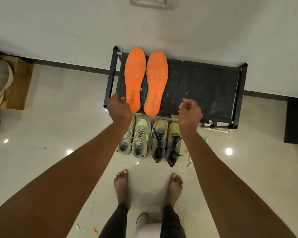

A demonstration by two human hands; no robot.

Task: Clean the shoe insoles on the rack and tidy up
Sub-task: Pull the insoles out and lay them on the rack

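My left hand (pixel 119 107) hovers loose-fingered over the orange foam insoles (pixel 135 79) on the dusty black rack (pixel 205 83); right hand (pixel 190 111) loosely curled, empty; I'd pinch heels, lift flat.

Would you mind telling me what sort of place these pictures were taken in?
Probably a home entryway or hallway: a black shoe rack against the wall holds two orange insoles, and two pairs of sneakers stand on the glossy tiled floor.

Head camera, steep downward view onto rack (pixel 196 79), floor near.
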